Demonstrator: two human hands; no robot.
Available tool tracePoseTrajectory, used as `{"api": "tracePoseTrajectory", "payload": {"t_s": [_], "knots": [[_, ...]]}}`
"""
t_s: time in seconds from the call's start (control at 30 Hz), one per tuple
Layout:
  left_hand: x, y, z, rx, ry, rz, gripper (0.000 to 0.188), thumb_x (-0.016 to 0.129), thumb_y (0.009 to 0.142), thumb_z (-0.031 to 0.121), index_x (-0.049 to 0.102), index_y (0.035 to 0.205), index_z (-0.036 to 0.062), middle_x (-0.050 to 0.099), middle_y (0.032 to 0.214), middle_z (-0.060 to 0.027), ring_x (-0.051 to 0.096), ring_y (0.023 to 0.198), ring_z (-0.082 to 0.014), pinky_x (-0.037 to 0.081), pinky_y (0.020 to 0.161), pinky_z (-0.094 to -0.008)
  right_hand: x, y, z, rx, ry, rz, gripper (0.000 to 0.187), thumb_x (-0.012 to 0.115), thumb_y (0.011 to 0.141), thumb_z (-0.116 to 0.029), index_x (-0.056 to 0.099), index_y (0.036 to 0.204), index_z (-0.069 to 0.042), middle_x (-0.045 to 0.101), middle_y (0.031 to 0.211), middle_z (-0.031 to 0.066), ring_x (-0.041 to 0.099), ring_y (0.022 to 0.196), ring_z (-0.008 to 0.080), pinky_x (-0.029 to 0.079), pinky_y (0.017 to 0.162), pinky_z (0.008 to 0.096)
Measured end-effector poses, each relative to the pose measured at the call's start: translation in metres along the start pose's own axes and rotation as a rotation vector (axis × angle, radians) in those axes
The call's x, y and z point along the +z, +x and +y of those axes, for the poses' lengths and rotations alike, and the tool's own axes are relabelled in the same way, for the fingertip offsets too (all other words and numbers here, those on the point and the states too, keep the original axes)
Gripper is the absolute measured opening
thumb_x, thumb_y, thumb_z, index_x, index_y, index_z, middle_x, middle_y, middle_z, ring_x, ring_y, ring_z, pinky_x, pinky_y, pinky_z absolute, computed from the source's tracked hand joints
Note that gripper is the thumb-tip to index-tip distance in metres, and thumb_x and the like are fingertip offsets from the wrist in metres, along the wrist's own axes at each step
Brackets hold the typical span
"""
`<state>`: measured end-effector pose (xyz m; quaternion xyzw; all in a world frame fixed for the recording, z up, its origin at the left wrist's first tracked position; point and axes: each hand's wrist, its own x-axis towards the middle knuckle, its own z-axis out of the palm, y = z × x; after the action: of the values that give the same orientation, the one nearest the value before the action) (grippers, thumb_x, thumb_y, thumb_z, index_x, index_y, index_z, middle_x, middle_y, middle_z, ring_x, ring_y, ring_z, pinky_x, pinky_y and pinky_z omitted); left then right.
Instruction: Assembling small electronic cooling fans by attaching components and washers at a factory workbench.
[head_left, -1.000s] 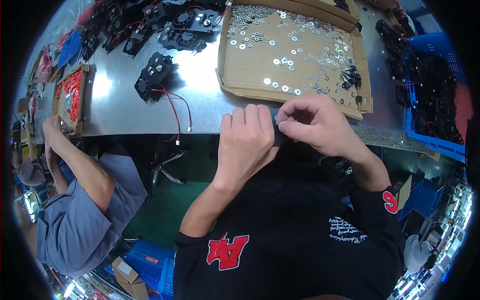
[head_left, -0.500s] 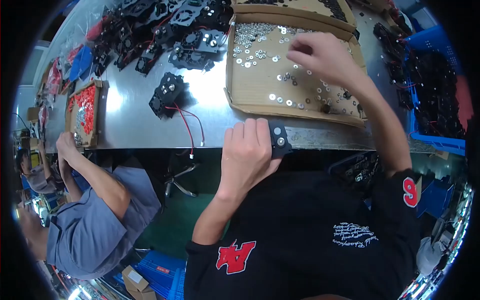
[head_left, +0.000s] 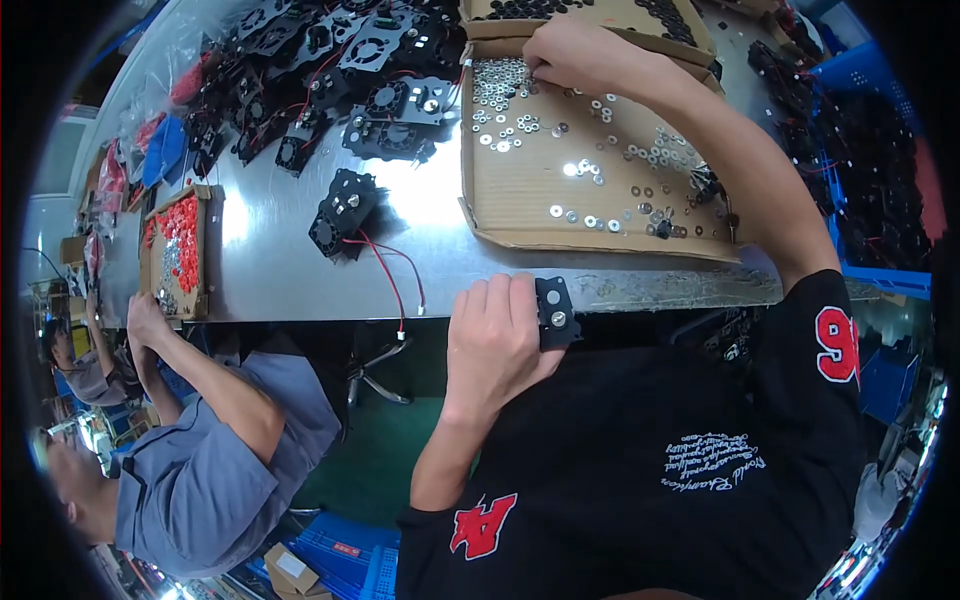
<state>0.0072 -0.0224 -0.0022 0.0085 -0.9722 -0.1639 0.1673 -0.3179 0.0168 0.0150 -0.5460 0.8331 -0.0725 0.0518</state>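
Note:
My left hand (head_left: 492,335) is closed around a black plastic-looking part (head_left: 554,300) at the table's front edge. Two bright round metal spots show on its uncovered end; the rest is hidden by my fingers. My right hand (head_left: 575,55) reaches over the far left of a shallow cardboard tray (head_left: 515,190), its fingertips pinched down at a heap of small metal nuts (head_left: 497,85). What sits between those fingertips, if anything, is hidden. Loose washers (head_left: 590,222) lie scattered over the tray's near half.
Left of the tray, a black fan unit (head_left: 345,210) trails red wires past the table edge. Many similar units (head_left: 385,100) pile up behind it. A co-worker (head_left: 215,440) sits at left by a box of red parts (head_left: 180,250). A blue crate (head_left: 885,275) stands at right.
My right hand has moved far and left across the tray, down to the nuts, its fingers closing together. My left hand still holds the black part, and the whole view has shifted slightly.

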Motion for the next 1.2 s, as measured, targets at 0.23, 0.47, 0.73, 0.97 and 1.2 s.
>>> {"api": "tracePoseTrajectory", "payload": {"t_s": [0.23, 0.47, 0.73, 0.97, 1.2], "knots": [[-0.001, 0.000, 0.006, 0.028, -0.004, 0.025, 0.041, 0.076, 0.070, 0.032, 0.054, 0.088, 0.0022, 0.047, 0.076, -0.0088, 0.050, 0.068, -0.0246, 0.038, 0.062, -0.0355, -0.003, -0.028, 0.015, 0.142, 0.147, 0.096, 0.021, 0.061, 0.087, -0.013, 0.069, 0.102, 0.001, 0.070, 0.086, 0.0128, 0.067, 0.075, 0.0237, 0.054, 0.074, 0.0355], [0.001, 0.001, 0.011, 0.045, -0.048, 0.015, 0.041, 0.076, 0.072, 0.033, 0.054, 0.088, 0.0026, 0.047, 0.076, -0.0089, 0.051, 0.069, -0.0256, 0.039, 0.063, -0.0357, -0.024, -0.117, -0.019, 0.185, 0.853, 0.200, 0.027, 0.065, 0.093, -0.018, 0.071, 0.110, 0.003, 0.068, 0.081, 0.0049, 0.063, 0.071, 0.0107, 0.053, 0.068, 0.0253], [0.005, 0.013, 0.017, 0.037, -0.077, -0.074, 0.045, 0.078, 0.071, 0.029, 0.055, 0.095, -0.0011, 0.053, 0.079, -0.0127, 0.056, 0.072, -0.0306, 0.044, 0.064, -0.0395, -0.022, -0.205, -0.084, 0.257, 1.412, -0.032, 0.017, 0.063, 0.086, -0.002, 0.071, 0.100, 0.006, 0.065, 0.085, 0.0081, 0.063, 0.070, 0.0122, 0.051, 0.064, 0.0247], [0.011, 0.018, 0.025, 0.066, -0.071, -0.091, 0.043, 0.078, 0.068, 0.027, 0.054, 0.093, 0.0005, 0.051, 0.079, -0.0119, 0.056, 0.072, -0.0306, 0.045, 0.063, -0.0397, -0.011, -0.219, -0.111, 0.195, 1.428, 0.084, 0.014, 0.065, 0.087, 0.000, 0.071, 0.098, 0.007, 0.066, 0.087, 0.0095, 0.065, 0.076, 0.0144, 0.052, 0.068, 0.0255], [0.013, 0.018, 0.029, 0.075, -0.037, -0.093, 0.043, 0.078, 0.068, 0.029, 0.054, 0.090, 0.0017, 0.051, 0.078, -0.0111, 0.056, 0.072, -0.0295, 0.044, 0.063, -0.0394, 0.000, -0.219, -0.109, 0.056, 1.175, 0.014, 0.014, 0.071, 0.084, -0.002, 0.073, 0.097, 0.002, 0.068, 0.090, 0.0079, 0.064, 0.082, 0.0160, 0.049, 0.074, 0.0290]]}}
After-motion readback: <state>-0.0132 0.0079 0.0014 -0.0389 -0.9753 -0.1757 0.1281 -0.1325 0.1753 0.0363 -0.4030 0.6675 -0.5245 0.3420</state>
